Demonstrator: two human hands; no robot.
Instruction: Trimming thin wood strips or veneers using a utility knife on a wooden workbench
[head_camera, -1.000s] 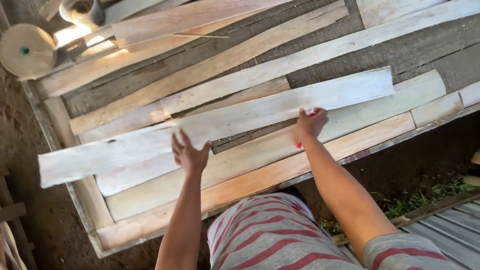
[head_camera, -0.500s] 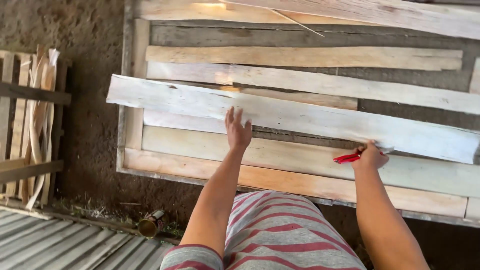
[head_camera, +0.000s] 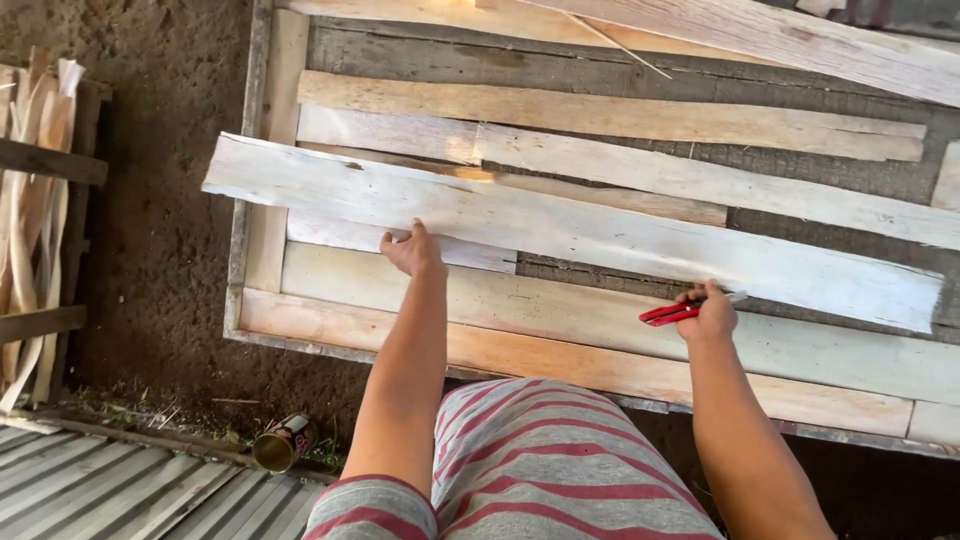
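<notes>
**Mia:** What was hard to see?

**Sam:** The right end of the wooden frame (head_camera: 262, 262) ran out of the picture. So did the long plank (head_camera: 800, 40) at the top. The tip of the red tool (head_camera: 668, 313) was tucked under the right hand (head_camera: 712, 315), so I could not tell what kind of tool it was. The person's legs were cut off at the bottom.

**Mia:** Where was the white board (head_camera: 560, 225)?

**Sam:** It lay slanted across the frame, on top of the other boards. Its left end stuck out past the frame's left edge. Its right end sat near the frame's right side, lower down.

**Mia:** And the hands?

**Sam:** The left hand (head_camera: 412, 250) was flat and open, pressing on the near edge of the white board, close to its left half. It held nothing. The right hand was closed around the red tool and rested just under the board's near edge, farther to the right.

**Mia:** Anything else around?

**Sam:** A small tin can (head_camera: 280, 445) lay on the dirt floor by the frame's near left corner. A rack of thin wood strips (head_camera: 35, 220) stood well off to the left.
</notes>
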